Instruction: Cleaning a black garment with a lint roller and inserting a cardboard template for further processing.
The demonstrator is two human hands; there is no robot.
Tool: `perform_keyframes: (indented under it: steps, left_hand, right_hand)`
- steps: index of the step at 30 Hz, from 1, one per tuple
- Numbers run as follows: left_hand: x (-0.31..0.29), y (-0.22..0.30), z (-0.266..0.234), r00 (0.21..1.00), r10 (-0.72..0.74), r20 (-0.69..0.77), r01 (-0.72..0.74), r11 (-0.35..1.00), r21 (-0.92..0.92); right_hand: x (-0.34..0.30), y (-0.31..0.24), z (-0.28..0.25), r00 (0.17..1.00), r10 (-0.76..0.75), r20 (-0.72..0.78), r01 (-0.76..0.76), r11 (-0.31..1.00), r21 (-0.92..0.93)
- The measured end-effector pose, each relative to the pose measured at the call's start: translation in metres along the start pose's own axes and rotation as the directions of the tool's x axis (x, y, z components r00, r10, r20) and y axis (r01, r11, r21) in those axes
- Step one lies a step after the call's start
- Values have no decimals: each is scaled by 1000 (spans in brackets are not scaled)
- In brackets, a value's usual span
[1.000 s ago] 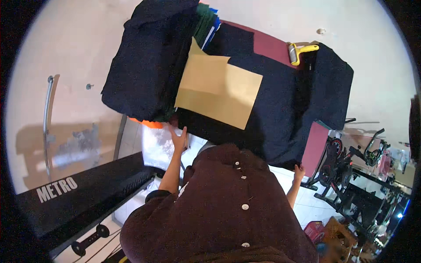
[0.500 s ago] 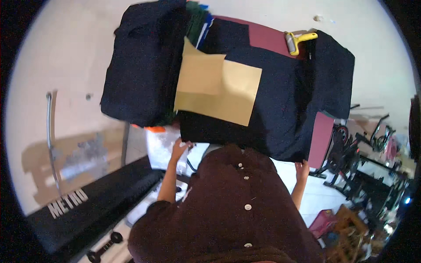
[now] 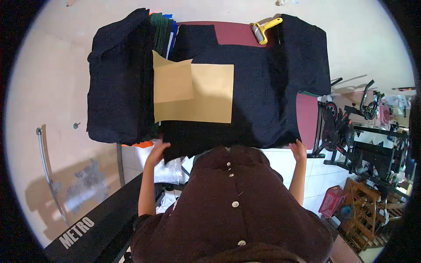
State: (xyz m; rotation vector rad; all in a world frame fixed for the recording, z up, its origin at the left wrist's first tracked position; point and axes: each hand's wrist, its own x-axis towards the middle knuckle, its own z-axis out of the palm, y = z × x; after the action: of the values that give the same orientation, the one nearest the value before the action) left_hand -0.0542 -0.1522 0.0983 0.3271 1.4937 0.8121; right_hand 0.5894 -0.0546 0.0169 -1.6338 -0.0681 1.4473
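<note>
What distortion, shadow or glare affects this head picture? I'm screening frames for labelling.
Head view: fisheye rim is black and straight edges bow, as on the dark navy cloth and tan paper sheet; soft shadows lie on the pale floor at left; no strong glare; left hand and right hand look sharp.
</note>
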Motion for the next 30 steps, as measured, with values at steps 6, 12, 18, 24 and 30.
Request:
perform_keyframes:
  steps: [6,12,18,24,30]
  left_hand:
    - [70,70,44,990,141,-25,-138,887,-440]
    - [216,78,64,897,389,-211,-439,717,-542]
    - [204,69,94,803,419,-424,-525,833,-173]
    - [117,40,200,314,947,63,-629,158,761]
    - [124,-9,212,538,604,589,-580,-242,778]
  right_hand:
    - [17,-55,40,973,-223,55,214,967,139]
    - [86,-84,87,968,-215,131,159,925,344]
    - [54,-63,146,938,-319,-136,307,947,-99]
    - [-19,2,188,284,-832,476,705,-155,-692]
    - [-31,65,210,308,-385,870,733,-487,-475]
